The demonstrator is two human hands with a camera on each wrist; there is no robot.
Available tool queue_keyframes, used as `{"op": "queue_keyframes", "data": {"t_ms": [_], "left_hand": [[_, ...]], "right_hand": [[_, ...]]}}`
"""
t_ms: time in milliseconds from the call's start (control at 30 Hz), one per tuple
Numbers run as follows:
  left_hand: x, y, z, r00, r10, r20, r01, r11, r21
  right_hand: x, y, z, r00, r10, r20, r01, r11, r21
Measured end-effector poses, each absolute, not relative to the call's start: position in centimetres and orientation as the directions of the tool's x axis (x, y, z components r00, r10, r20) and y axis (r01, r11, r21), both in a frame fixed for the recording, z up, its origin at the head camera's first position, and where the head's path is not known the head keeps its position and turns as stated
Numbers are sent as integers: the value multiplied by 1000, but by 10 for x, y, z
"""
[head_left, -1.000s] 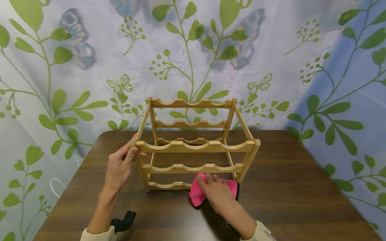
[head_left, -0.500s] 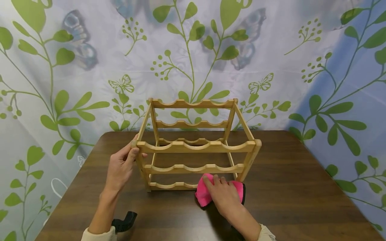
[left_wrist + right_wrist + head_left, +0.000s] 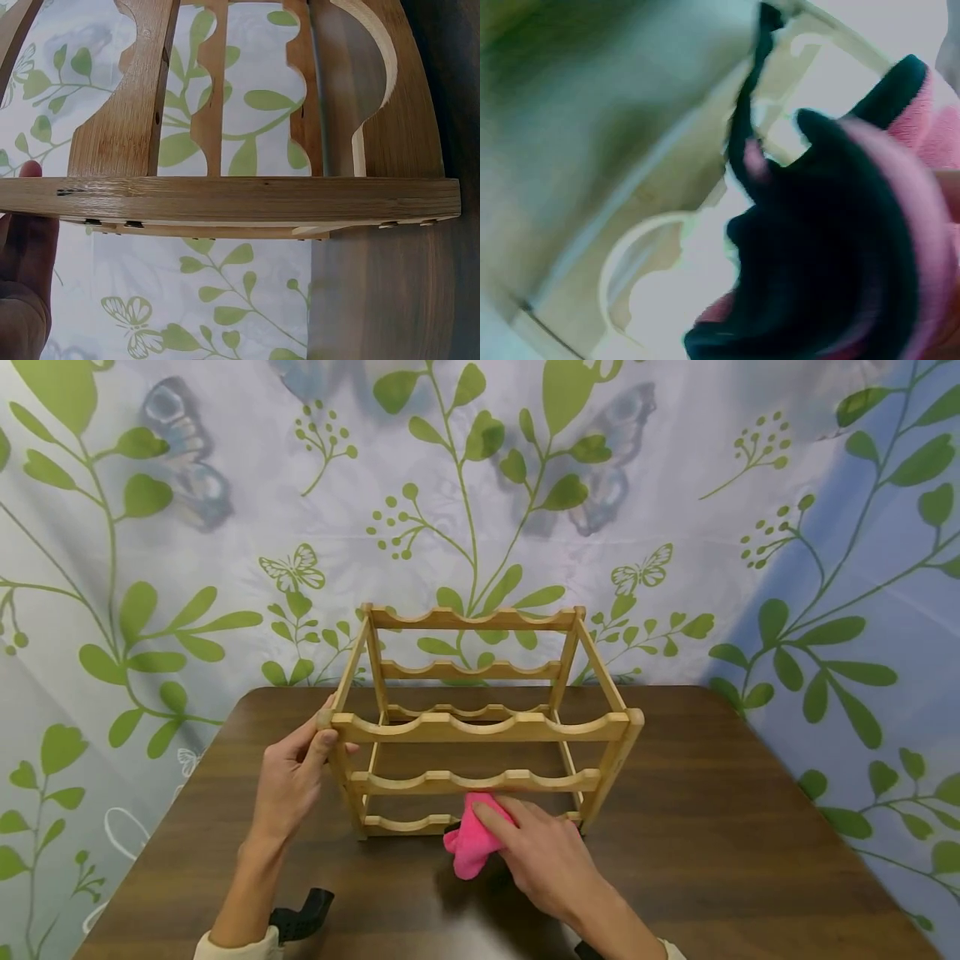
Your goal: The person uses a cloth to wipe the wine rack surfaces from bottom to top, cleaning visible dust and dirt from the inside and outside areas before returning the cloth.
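A pale wooden bottle rack [image 3: 480, 727] with scalloped rails stands on the table. My left hand [image 3: 288, 785] grips its front left post near the top corner, thumb in front. The left wrist view shows that post [image 3: 262, 197] running across, with fingers [image 3: 34, 259] at its left end. My right hand [image 3: 547, 864] pinches a bunched pink cloth [image 3: 476, 845] at the rack's lowest front rail, covering part of that rail. Close up in the right wrist view, the cloth's dark edging and folds [image 3: 817, 240] overlap the blurred rack.
The brown wooden table [image 3: 720, 827] extends to both sides of the rack. A black angled piece [image 3: 303, 917] shows beside the left wrist. Behind the table hangs a curtain [image 3: 480, 527] printed with green leaves and butterflies.
The right hand first slid the cloth a little right along the bottom rail, then moved back left, and the cloth is now more bunched. The left hand keeps its grip on the post.
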State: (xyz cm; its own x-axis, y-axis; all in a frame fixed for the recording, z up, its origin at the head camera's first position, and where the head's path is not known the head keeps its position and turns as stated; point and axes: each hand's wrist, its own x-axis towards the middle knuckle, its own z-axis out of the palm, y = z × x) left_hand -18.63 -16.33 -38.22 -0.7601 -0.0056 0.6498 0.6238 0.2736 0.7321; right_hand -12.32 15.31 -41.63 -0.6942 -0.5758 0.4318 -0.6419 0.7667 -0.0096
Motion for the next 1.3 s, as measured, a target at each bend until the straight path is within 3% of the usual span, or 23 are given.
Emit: {"op": "queue_keyframes", "data": {"t_ms": [133, 200, 300, 400, 467, 533, 600, 667, 833, 933, 1100, 1300], "left_hand": [[-186, -161, -382, -767, 0, 642, 616, 278, 737], [-186, -161, -382, -768, 1, 640, 614, 281, 737], [-186, -161, -381, -766, 9, 643, 618, 287, 732], [-187, -161, -380, -758, 20, 652, 630, 283, 724], [-188, -162, -380, -753, 22, 658, 636, 283, 718], [-188, -163, -380, -751, 19, 659, 637, 284, 717], [-187, -165, -380, -754, 14, 657, 632, 288, 719], [-187, -166, -380, -759, 9, 651, 624, 299, 722], [-184, -166, -379, -790, -11, 613, 576, 330, 748], [-180, -166, -378, -801, -5, 598, 557, 358, 749], [-177, -167, -377, -789, 27, 613, 576, 376, 725], [-174, -166, -371, -776, 24, 630, 582, 411, 702]], "right_hand": [[-116, 157, -398, -616, -530, 583, -705, 700, -109], [-114, 159, -387, -527, -482, 700, -747, 656, -110], [-116, 164, -367, -265, -303, 915, -805, 592, -38], [-122, 168, -347, 37, 17, 999, -815, 579, 20], [-126, 173, -338, 153, 228, 961, -807, 590, -12], [-127, 180, -332, 179, 375, 910, -795, 600, -91], [-128, 191, -332, 123, 437, 891, -785, 592, -182], [-130, 200, -335, 16, 425, 905, -812, 533, -237], [-139, 215, -358, -390, 151, 909, -757, 510, -409], [-142, 217, -371, -532, 54, 845, -639, 630, -442], [-142, 215, -379, -597, 90, 797, -550, 678, -488], [-139, 210, -370, -613, 118, 782, -586, 596, -549]]}}
